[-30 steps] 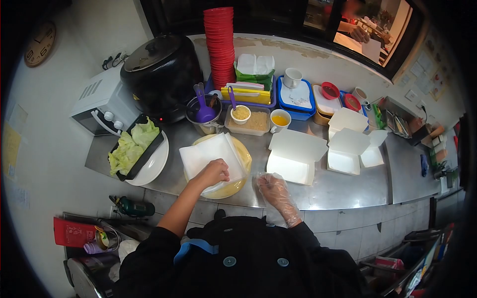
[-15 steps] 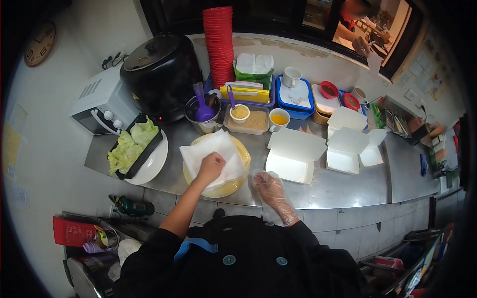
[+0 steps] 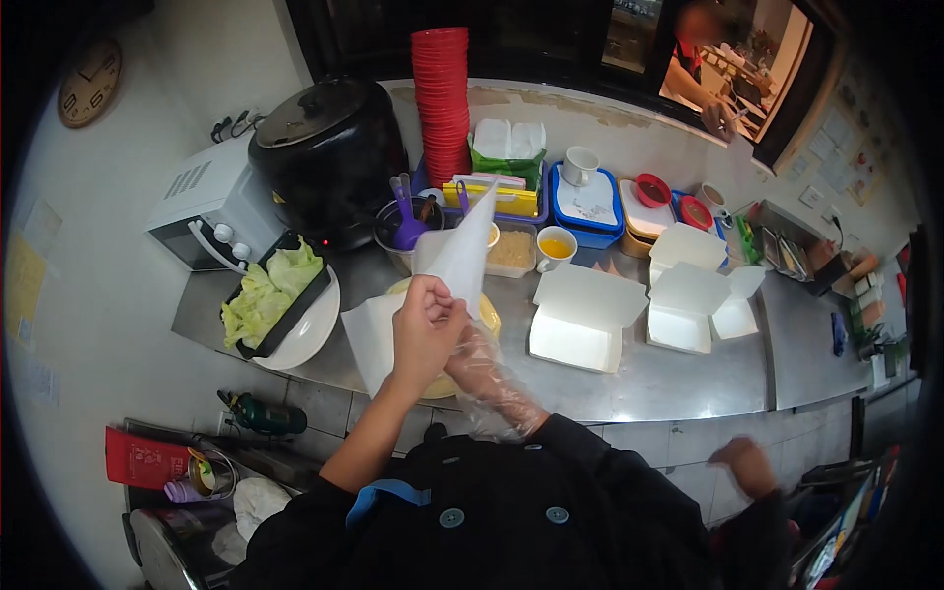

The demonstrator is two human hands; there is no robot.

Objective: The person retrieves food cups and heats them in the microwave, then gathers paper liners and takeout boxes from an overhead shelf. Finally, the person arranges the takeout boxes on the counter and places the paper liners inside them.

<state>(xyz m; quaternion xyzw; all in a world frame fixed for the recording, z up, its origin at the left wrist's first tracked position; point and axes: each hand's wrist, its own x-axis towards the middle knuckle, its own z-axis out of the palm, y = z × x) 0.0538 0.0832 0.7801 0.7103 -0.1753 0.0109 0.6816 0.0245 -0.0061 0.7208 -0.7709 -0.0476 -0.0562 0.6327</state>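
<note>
My bare left hand (image 3: 423, 329) has its fingers closed on a white paper sheet (image 3: 460, 258), which stands raised and bent upward in front of me. Close against it is my right hand (image 3: 477, 359), in a clear plastic glove, with its fingers pinched at the sheet's lower edge. More white paper (image 3: 366, 339) lies beneath my left forearm, over a yellow plate (image 3: 489, 313) that is mostly covered. Behind the raised sheet, a tub of tan crumbs (image 3: 513, 252) and a small white cup are partly hidden.
Open white cartons (image 3: 578, 334) stand at right. Lettuce (image 3: 270, 295) fills a black tray at left, near a black pot (image 3: 324, 167) and microwave (image 3: 202, 211). Red bowls (image 3: 441, 103) are stacked behind. Another person's blurred hand (image 3: 747, 467) is at lower right; someone stands beyond the window.
The paper sheet has come up off the plate in my hands. My right hand has moved left to join my left hand. Another person's hand has appeared at lower right.
</note>
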